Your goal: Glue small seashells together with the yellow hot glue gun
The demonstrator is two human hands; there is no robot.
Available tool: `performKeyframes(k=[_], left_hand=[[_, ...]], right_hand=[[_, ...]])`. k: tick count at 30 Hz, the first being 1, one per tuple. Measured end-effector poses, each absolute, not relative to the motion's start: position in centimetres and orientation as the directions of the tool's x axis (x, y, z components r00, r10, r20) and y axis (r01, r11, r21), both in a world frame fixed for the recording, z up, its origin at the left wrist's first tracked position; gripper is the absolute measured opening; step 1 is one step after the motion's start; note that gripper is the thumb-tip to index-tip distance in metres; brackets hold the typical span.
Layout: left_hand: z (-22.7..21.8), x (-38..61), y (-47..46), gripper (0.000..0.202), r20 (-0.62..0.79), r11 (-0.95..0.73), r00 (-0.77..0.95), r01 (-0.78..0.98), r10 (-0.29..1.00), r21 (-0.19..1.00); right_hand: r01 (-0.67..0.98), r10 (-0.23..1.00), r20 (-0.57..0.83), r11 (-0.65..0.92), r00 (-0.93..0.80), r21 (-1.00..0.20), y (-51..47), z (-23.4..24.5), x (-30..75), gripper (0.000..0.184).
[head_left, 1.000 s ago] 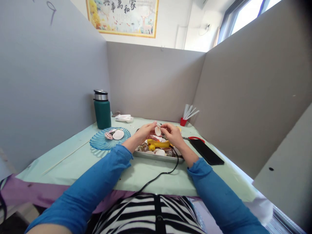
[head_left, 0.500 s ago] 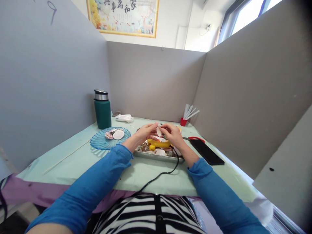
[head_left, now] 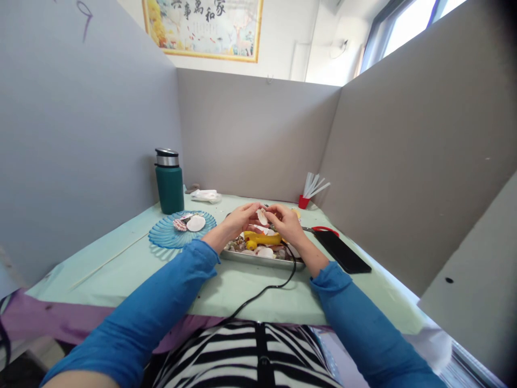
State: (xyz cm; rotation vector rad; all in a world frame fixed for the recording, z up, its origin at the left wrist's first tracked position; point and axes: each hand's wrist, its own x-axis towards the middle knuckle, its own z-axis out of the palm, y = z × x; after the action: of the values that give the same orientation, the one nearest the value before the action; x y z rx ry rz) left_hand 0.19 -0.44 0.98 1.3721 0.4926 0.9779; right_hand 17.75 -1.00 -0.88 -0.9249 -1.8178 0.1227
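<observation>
Between my fingertips, above the metal tray (head_left: 264, 261), is a small pale seashell (head_left: 262, 216). My left hand (head_left: 241, 221) pinches it from the left, and my right hand (head_left: 286, 222) grips its right side; both hands are closed. Beneath them the tray holds several shells and a yellow hot glue gun (head_left: 263, 238), whose black cord (head_left: 258, 295) runs over the near table edge. To the left, a blue ribbed glass plate (head_left: 159, 233) bears a white shell (head_left: 196, 223) and a reddish-striped shell (head_left: 180, 224).
A green bottle (head_left: 169, 188) stands behind the plate. White glue sticks (head_left: 313, 186) rise from a red cup (head_left: 304, 202) at the back right. A black phone (head_left: 341, 250) and red-handled scissors (head_left: 326, 230) lie right of the tray. Grey partitions (head_left: 258, 134) enclose the table.
The shell has turned between my fingers and shows more of its broad face. My hands stay in nearly the same place over the tray.
</observation>
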Motion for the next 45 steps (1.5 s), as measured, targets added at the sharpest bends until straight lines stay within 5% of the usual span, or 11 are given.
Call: performKeyframes(k=[11, 45], left_hand=[[0.73, 0.39, -0.49, 0.037, 0.274, -0.222, 0.495, -0.163, 0.824, 0.961], [0.86, 0.59, -0.85, 0.033, 0.226, -0.266, 0.449, 0.028, 0.865, 0.964]], right_hand=[[0.580, 0.653, 0.746, 0.660, -0.130, -0.477, -0.99, -0.81, 17.87, 0.025], [0.635, 0.657, 0.692, 0.678, -0.299, -0.370, -1.55, -0.69, 17.70, 0.032]])
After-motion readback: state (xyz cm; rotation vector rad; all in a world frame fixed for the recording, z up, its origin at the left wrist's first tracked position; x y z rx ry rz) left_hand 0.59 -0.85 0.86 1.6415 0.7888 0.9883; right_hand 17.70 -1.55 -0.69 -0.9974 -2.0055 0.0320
